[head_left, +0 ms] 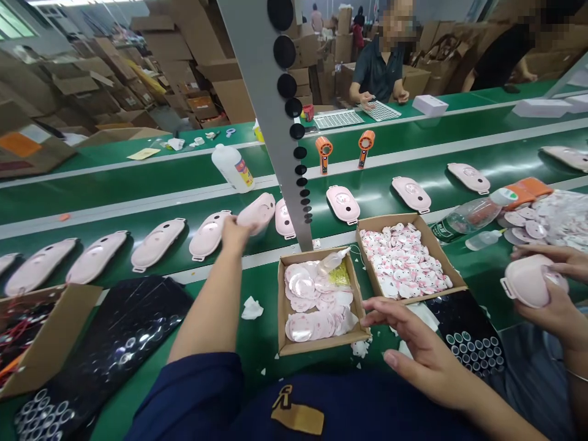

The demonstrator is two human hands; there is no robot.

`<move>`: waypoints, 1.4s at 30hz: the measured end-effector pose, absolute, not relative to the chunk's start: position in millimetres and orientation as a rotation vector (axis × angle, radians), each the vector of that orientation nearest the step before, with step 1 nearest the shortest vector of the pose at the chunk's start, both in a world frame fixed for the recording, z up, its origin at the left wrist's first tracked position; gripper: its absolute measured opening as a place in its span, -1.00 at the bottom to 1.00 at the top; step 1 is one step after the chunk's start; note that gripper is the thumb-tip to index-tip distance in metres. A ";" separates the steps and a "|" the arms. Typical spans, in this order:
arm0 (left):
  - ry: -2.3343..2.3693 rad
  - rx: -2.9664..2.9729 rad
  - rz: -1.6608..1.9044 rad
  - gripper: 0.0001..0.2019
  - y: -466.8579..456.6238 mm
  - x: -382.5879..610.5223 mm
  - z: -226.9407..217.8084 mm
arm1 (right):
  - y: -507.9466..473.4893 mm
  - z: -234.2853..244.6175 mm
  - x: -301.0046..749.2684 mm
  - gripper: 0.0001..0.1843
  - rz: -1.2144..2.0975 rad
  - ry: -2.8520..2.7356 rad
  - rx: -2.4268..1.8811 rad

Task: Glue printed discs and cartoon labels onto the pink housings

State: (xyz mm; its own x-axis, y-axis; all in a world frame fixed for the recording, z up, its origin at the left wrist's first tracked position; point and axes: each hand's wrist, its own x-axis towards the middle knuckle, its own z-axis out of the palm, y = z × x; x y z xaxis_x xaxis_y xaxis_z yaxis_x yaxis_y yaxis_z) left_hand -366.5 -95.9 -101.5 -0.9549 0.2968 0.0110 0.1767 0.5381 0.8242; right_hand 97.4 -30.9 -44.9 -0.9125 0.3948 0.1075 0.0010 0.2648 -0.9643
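Stretched out over the green conveyor belt, my left hand (236, 234) grips the near end of a pink oval plastic cover (257, 213), slightly blurred. Other pink covers (210, 236) lie in a row along the belt on both sides of it. My right hand (408, 334) is open, fingers apart, at the right edge of a cardboard tray (282, 306). That tray holds round pink-and-white discs (303, 324), a small squeeze bottle (331, 262) and a yellow packet (340, 275). Whether my right fingertips touch the tray, I cannot tell.
A grey post (257, 79) with black discs rises just behind the tray. Right of it stands a box of small white-and-pink pieces (404, 260). A co-worker's hands (546, 288) hold another pink cover at the far right. A white bottle (232, 166) and orange handheld fans (324, 153) stand beyond.
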 end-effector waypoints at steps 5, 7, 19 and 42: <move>2.266 0.595 2.233 -0.72 -164.2 -363.5 -43.2 | -25.9 -52.5 103.2 -0.48 1.672 -2.176 -0.412; 2.138 0.699 2.444 -0.73 -188.6 -341.9 -19.9 | -24.2 -55.0 94.4 -0.53 1.632 -2.205 -0.402; 1.342 0.807 2.285 -0.68 -175.2 -160.0 17.5 | -48.0 -31.6 -4.8 -0.49 1.566 -2.454 -0.032; 1.531 0.035 2.071 -0.32 -223.2 -169.6 -52.3 | -60.5 -97.3 -60.7 -0.80 0.253 -3.285 0.759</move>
